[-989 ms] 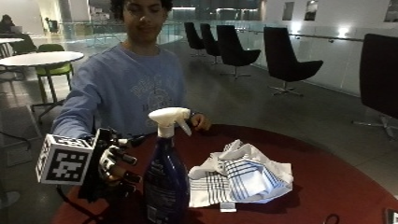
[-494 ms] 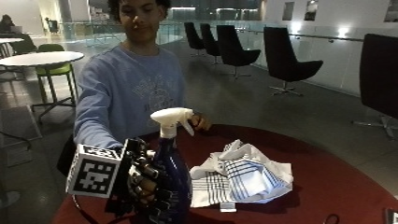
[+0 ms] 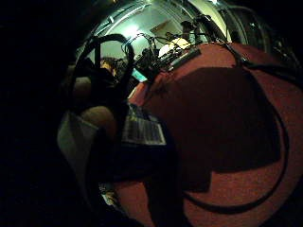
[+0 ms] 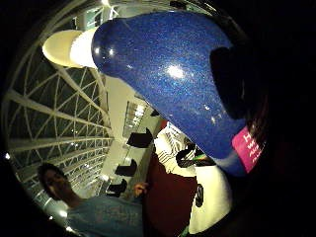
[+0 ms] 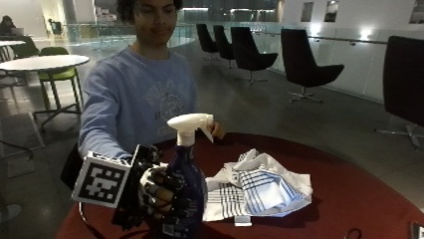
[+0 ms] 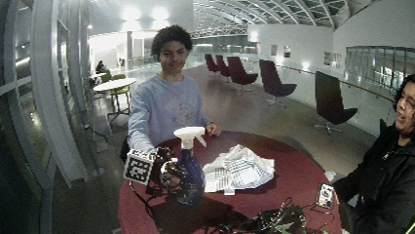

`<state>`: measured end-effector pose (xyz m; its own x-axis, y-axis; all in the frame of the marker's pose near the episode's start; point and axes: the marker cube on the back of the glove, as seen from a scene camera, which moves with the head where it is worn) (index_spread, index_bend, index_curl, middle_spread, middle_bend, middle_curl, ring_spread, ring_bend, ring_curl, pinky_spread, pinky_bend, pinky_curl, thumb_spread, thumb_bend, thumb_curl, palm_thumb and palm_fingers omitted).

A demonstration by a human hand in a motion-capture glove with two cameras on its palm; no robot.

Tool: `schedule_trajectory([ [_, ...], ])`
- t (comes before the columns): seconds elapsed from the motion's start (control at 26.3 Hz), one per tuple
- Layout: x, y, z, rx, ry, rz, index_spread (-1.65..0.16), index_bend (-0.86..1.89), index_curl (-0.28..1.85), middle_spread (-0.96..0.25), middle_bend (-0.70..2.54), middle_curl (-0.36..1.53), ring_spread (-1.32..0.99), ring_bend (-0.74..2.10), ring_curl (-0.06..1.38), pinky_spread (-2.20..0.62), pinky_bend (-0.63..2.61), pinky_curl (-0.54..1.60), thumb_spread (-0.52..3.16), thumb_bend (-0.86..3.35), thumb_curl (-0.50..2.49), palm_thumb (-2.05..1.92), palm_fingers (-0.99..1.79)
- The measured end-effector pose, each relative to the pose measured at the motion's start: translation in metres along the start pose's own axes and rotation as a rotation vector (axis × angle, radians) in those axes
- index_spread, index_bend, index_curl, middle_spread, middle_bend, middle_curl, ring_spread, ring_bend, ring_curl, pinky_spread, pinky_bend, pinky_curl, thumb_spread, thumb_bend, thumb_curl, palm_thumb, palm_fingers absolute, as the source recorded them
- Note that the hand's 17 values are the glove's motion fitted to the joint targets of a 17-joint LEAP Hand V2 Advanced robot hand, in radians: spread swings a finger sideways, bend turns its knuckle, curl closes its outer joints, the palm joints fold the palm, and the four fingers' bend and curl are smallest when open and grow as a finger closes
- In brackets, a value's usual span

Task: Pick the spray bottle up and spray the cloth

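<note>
Dark blue plastic dominates the lower left of the outside view: the spray bottle (image 5: 183, 191) stands upright there, nearest the camera, its base at the near edge of the round red table (image 5: 358, 199). The gloved right hand (image 5: 161, 194) wraps around the bottle's body, black fingers (image 5: 173, 183) curled across its front, so the hand grips it. Whether the base rests on the tabletop or is lifted just off it, I cannot tell. The white trigger head (image 5: 191, 124) sits on top, its nozzle pointing toward the right of the frame.

In the thumb side palm view the glittery blue bottle fills most of the picture, close against the palm, with a pink label (image 4: 251, 145) on its side and the white neck beyond.

Just right of the bottle, toward the middle of the frame, lies the cloth (image 5: 258, 191), white with dark blue stripes, crumpled into a loose heap on the table. It lies just beside the bottle; whether they touch I cannot tell.

Further back, the person in a light blue sweatshirt (image 5: 142, 107) stands behind the table. The bare left hand (image 5: 215, 130) rests at the table's far edge, fingers loosely curled, holding nothing.

Beyond, at upper right, a row of dark chairs (image 5: 301, 64) lines the hall.
</note>
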<state>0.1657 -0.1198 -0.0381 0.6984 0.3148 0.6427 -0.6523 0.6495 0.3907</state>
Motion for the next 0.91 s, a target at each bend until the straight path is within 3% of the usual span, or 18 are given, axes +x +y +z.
schedule_trajectory([
  [0.42, -0.055, 0.012, -0.015, -0.494, 0.171, 0.023, -0.29, 0.09, 0.18, -0.05, 0.33, 0.4, -0.02, 0.59, 0.37, 0.17, 0.45, 0.36, 0.88, 0.01, 0.47, 0.95, 0.91],
  [0.91, -0.068, 0.01, -0.028, -0.763, 0.56, 0.082, -0.28, 0.08, 0.18, -0.06, 0.31, 0.41, -0.02, 0.57, 0.37, 0.17, 0.42, 0.36, 0.87, -0.02, 0.52, 0.96, 0.92],
])
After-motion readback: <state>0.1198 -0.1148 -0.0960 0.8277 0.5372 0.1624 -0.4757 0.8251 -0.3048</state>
